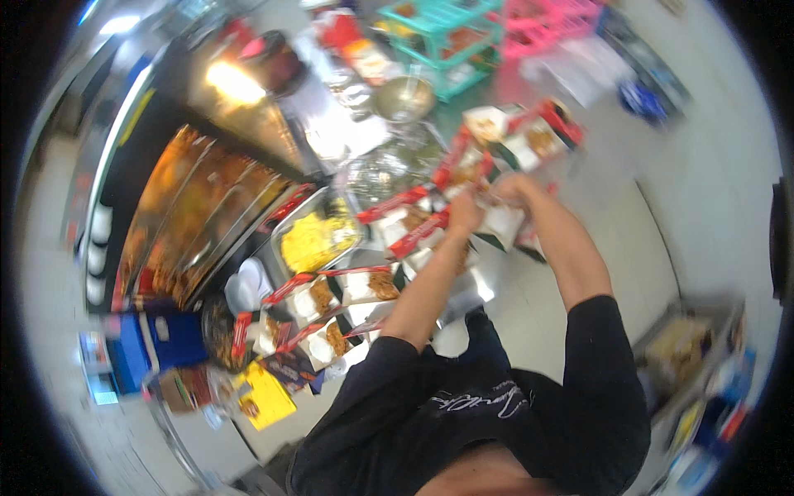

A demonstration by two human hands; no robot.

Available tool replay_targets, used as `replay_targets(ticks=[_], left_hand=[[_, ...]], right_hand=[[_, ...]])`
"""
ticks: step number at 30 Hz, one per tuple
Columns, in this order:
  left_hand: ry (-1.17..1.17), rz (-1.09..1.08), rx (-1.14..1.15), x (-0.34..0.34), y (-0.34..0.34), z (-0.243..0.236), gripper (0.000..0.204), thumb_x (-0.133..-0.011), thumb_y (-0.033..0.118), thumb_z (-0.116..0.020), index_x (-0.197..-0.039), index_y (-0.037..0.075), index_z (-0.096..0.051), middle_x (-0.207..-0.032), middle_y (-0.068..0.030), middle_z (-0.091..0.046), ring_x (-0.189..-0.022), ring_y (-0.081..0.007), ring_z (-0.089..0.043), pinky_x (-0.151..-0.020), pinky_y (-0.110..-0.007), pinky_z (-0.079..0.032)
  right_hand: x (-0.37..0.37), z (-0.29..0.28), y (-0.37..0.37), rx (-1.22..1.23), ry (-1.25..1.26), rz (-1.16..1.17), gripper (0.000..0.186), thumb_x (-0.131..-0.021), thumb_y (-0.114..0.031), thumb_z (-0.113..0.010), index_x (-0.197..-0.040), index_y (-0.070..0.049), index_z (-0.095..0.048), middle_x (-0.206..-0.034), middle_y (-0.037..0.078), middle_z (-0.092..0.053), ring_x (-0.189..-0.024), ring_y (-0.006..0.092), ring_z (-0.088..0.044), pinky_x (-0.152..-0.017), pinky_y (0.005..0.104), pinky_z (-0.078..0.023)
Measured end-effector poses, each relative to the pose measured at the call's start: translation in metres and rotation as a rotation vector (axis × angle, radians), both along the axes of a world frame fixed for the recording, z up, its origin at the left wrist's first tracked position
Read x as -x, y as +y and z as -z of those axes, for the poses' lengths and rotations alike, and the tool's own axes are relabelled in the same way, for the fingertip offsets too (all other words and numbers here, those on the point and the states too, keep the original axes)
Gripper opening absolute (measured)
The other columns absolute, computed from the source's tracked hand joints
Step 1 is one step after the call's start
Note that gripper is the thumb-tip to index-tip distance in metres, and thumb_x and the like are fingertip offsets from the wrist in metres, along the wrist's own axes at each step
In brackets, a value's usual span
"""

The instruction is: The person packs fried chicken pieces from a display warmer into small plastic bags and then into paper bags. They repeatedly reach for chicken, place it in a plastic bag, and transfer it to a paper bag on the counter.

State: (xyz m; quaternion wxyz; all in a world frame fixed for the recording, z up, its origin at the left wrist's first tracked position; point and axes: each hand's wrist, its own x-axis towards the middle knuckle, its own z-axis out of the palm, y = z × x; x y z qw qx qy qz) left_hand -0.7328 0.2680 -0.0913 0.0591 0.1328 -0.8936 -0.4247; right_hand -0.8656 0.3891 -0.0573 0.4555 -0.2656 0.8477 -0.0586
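Observation:
My left hand (466, 212) and my right hand (514, 189) are close together over a row of opened meal boxes on the counter. Their fingers look curled inward, but blur hides what they grip. Just below them is a white box (501, 223) with a dark green side, at their fingertips. Other red, white and green boxes stand around it; one with browned fried food (542, 140) lies beyond my right hand, and another with fried food (382, 285) is left of my left forearm.
A metal tray of yellow food (310, 241) and a lit glass food warmer (198, 215) are at the left. Behind the boxes stand a metal bowl (404, 99), a turquoise basket (447, 41) and a pink basket (550, 25). A blue box (169, 341) is at the far left.

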Motion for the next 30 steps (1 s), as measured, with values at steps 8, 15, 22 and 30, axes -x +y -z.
replay_targets(ticks=[8, 15, 22, 30], left_hand=[[0.013, -0.129, -0.09, 0.004, 0.014, 0.025, 0.036, -0.073, -0.003, -0.065, -0.109, -0.006, -0.059, -0.107, -0.0295, -0.064, -0.107, -0.0454, -0.062, -0.09, -0.05, -0.051], [0.13, 0.122, -0.006, 0.051, 0.03, -0.025, 0.046, -0.079, 0.008, -0.069, -0.123, -0.002, -0.058, -0.113, -0.0291, -0.064, -0.104, -0.0413, -0.065, -0.086, -0.044, -0.053], [0.722, -0.813, 0.016, -0.152, -0.238, -0.184, 0.062, -0.095, 0.039, -0.053, -0.141, 0.0, -0.038, -0.136, -0.0225, -0.043, -0.125, -0.036, -0.041, -0.106, -0.042, -0.033], [0.754, -1.554, -0.435, -0.228, -0.527, -0.21, 0.109, -0.09, 0.08, -0.029, -0.156, 0.005, 0.016, -0.162, -0.0168, 0.025, -0.15, -0.0428, 0.016, -0.111, -0.073, 0.0]], right_hand=[[0.07, 0.202, 0.073, 0.119, -0.309, 0.607, 0.033, -0.082, -0.025, -0.064, -0.107, -0.005, -0.072, -0.112, 0.019, -0.07, -0.099, 0.0299, -0.069, -0.083, 0.0428, -0.053], [0.182, 0.244, 0.098, 0.144, 0.543, -0.231, 0.023, -0.082, -0.012, -0.063, -0.099, 0.004, -0.065, -0.083, 0.014, -0.067, -0.07, 0.0274, -0.061, -0.063, 0.0454, -0.053], [-0.015, -0.002, 0.015, 0.194, 0.46, -0.463, 0.03, -0.083, -0.022, -0.066, -0.096, 0.004, -0.068, -0.095, 0.025, -0.071, -0.095, 0.0378, -0.069, -0.084, 0.0438, -0.052], [-0.146, -0.165, -0.018, 0.708, 0.48, 0.152, 0.047, -0.087, -0.027, -0.071, -0.118, 0.006, -0.062, -0.104, 0.017, -0.07, -0.097, 0.03, -0.067, -0.085, 0.0402, -0.052]])
